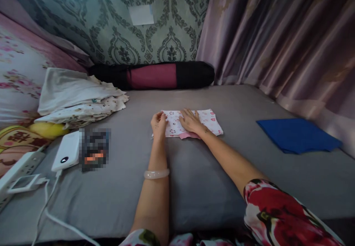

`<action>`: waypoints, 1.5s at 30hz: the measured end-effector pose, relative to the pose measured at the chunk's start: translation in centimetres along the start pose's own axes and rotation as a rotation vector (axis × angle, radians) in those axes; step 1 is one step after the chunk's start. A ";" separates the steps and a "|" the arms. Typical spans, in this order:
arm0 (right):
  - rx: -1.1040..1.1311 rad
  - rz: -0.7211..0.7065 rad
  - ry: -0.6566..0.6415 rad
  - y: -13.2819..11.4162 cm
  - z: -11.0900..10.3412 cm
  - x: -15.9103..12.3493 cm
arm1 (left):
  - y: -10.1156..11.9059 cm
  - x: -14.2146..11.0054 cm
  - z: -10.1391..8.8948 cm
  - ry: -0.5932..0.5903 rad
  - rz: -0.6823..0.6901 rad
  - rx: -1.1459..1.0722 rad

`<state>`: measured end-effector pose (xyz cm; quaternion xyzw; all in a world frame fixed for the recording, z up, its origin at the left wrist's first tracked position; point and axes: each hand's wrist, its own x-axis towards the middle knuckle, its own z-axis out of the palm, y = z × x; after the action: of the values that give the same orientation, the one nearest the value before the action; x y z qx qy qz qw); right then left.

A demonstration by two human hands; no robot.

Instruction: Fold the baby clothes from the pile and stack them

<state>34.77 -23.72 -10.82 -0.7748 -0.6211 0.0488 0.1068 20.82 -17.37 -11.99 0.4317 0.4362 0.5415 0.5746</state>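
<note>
A folded white cloth garment (208,118) with pink prints lies flat on the grey bed sheet, and a strip of pink fabric shows at its near edge. My left hand (159,124) is at the garment's left end, fingers curled and pinching its edge. Flat on top of the cloth, near its middle, rests my right hand (191,121) with the fingers spread. A pale bangle (156,174) circles my left wrist. Further right lies a folded blue cloth (298,135), apart from both hands.
On the left are a white power bank (67,151) with a cable, a power strip (20,175), a blurred-out item (94,150) and a pile of folded fabric (80,96). A long black and maroon bag (152,76) lies against the wall. Curtains (277,35) hang at the right.
</note>
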 end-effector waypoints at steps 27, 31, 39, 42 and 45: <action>-0.080 0.093 -0.026 3.4 -0.8 -2.5 | -0.7 -2.7 0.2 -0.458 0.399 1.040; -0.086 0.108 -0.017 3.5 -0.3 -2.4 | -1.1 -2.5 0.2 -0.443 0.375 1.023; -0.059 0.106 -0.045 3.6 -0.6 -2.5 | -1.6 -2.2 0.0 -0.423 0.395 0.977; -0.052 0.090 -0.034 4.1 -1.1 -2.9 | -1.5 -2.2 0.1 -0.434 0.392 0.983; -0.073 0.101 0.011 4.9 -1.6 -3.5 | -1.4 -2.2 0.0 -0.452 0.395 1.006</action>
<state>38.98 -28.34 -10.59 -0.8089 -0.5819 0.0273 0.0794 21.11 -19.61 -13.29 0.8293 0.4175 0.2592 0.2661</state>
